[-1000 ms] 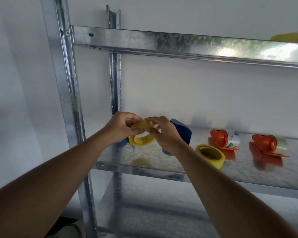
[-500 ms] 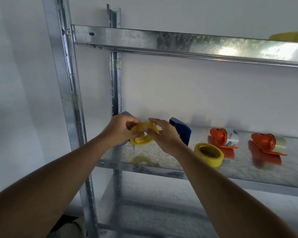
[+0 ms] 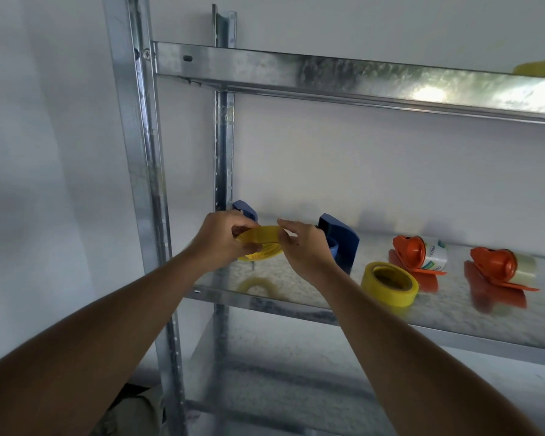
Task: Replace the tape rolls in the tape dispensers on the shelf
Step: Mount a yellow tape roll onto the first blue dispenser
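The galvanised shelf (image 3: 453,322) spans the view from 9 to 3 o'clock. On it, toward 3 o'clock, lie two orange dispensers (image 3: 417,254) (image 3: 501,267) with clear rolls. A blue dispenser (image 3: 340,243) stands at centre, another blue dispenser (image 3: 244,209) behind the hands. A spare yellow roll (image 3: 389,283) lies flat at 4 o'clock. Just left of centre, the left hand (image 3: 221,240) and right hand (image 3: 302,247) both pinch a yellow tape roll (image 3: 260,242) above the shelf. Over the last second the roll has risen slightly and tipped flatter, so it is probably being readied or its end sought, not yet seated in a dispenser.
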